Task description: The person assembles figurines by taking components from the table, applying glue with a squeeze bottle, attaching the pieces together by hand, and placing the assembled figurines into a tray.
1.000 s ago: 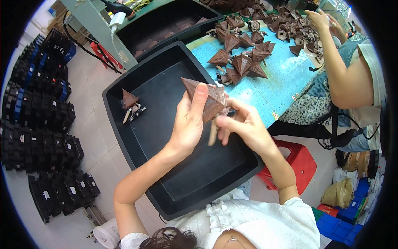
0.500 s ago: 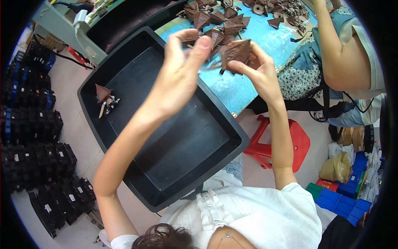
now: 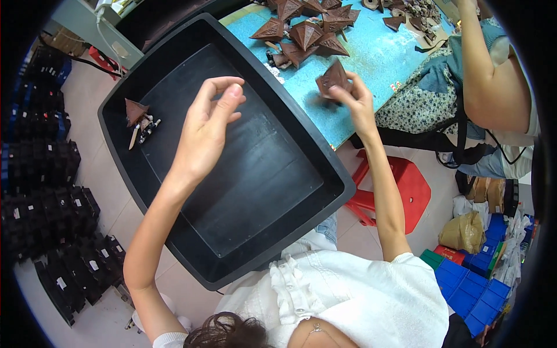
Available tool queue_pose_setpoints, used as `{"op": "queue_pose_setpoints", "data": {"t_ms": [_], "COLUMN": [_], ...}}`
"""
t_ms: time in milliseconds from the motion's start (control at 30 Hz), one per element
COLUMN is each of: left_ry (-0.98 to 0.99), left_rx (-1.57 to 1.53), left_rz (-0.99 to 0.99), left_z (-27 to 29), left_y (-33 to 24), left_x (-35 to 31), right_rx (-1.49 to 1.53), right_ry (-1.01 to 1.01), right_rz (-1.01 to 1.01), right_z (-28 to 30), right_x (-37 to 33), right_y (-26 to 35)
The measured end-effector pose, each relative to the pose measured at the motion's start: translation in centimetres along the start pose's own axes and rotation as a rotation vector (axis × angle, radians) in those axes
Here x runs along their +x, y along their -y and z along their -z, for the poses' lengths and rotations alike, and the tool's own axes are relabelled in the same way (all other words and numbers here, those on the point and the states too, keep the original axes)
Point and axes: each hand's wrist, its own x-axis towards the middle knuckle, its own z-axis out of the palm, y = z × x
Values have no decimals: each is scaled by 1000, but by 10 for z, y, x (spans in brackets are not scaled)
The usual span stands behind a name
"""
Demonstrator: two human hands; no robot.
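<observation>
My right hand (image 3: 357,107) grips a brown pointed, faceted piece (image 3: 335,80) above the blue tabletop (image 3: 307,90), thumb across its face. Its lower edge is smeared by motion. Over the black tray (image 3: 255,238) hovers my left hand (image 3: 206,127), fingers loosely curled and apart, with nothing visible in them. A similar brown piece (image 3: 136,110) lies at the tray's left side, against a small cluster of black, white and tan parts (image 3: 143,129). Several more brown faceted pieces (image 3: 306,35) are heaped on the table beyond the tray.
Small brown parts (image 3: 426,17) are piled at the table's far right, near another person's arm (image 3: 478,69). A red stool (image 3: 400,194) stands right of the tray. Stacked black bins (image 3: 40,180) line the left; blue crates (image 3: 470,284) sit at lower right.
My hands have drawn apart and nearer to me. The left has moved left over the tray; the right still holds the brown piece. The view has shifted slightly.
</observation>
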Motion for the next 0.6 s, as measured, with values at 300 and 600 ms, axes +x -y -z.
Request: {"op": "queue_pose_setpoints", "data": {"t_ms": [300,600], "left_ry": [-46,-145], "left_rx": [-726,-1078], "left_rz": [113,382], "left_z": [-28,-5], "left_y": [-33,-16], "left_x": [-21,-48], "right_rx": [397,67], "right_ry": [355,233], "right_rz": [-58,177], "right_z": [-89,-118], "right_x": [-64,-92], "right_y": [161,138]}}
